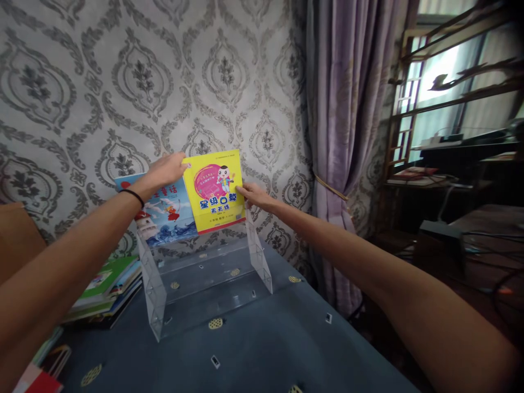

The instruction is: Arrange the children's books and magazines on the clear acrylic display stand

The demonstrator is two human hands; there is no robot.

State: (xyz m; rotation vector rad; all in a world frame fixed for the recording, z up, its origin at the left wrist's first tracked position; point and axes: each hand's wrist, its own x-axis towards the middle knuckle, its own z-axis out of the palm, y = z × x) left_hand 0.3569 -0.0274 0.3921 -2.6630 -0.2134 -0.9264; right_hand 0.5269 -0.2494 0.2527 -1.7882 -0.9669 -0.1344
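A yellow workbook [216, 188] with a pink circle and a cartoon child on its cover stands upright at the back of a clear plastic book rack [260, 254]. My left hand [167, 168] grips its upper left corner. At its right edge, my right hand [254, 195] pinches the cover side with the thumb in front. Beside it on the left, a blue picture book [166, 213] stands on the same rack, partly covered by my left wrist. The lower tiers of the rack hold nothing.
Stacked books [108, 286] lie left of the rack, with more books [39, 379] at the lower left corner. A brown cardboard box [20, 234] is at the far left. The dark blue tablecloth [254, 349] runs to an edge by the purple curtain [339, 136]. Patterned wall behind.
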